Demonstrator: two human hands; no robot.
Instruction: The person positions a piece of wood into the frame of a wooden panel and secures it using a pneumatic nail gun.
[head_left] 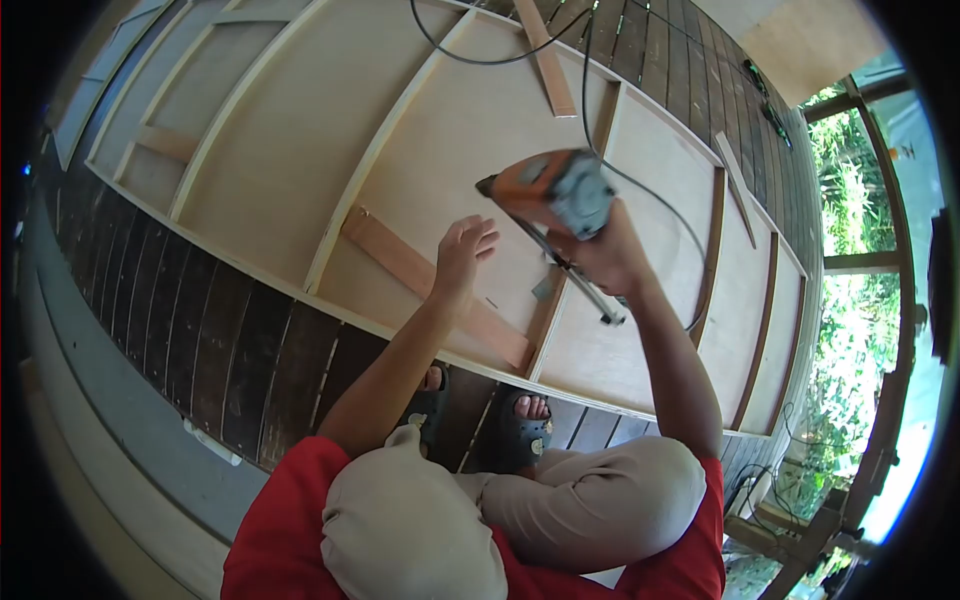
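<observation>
My right hand (612, 262) is wrapped round the handle of an orange and grey nail gun (540, 190), lifted above a framed wooden panel (265, 120). The gun's dark nose points left and its long magazine slants down to the right. An air hose (668, 203) runs near the gun. My left hand (462, 258) hovers to the left of the gun, fingers loosely bent and slightly apart, with nothing visible in them. Below that hand a reddish-brown board (405, 262) lies slanted inside the panel, one end near a crosspiece.
Another loose board (545, 60) lies across the panel's far edge, and a thin strip (735, 185) rests at the right. Dark plank flooring (225, 330) surrounds the panel. My sandalled feet (520, 430) stand at its near edge. Tools (768, 105) lie on the far floor.
</observation>
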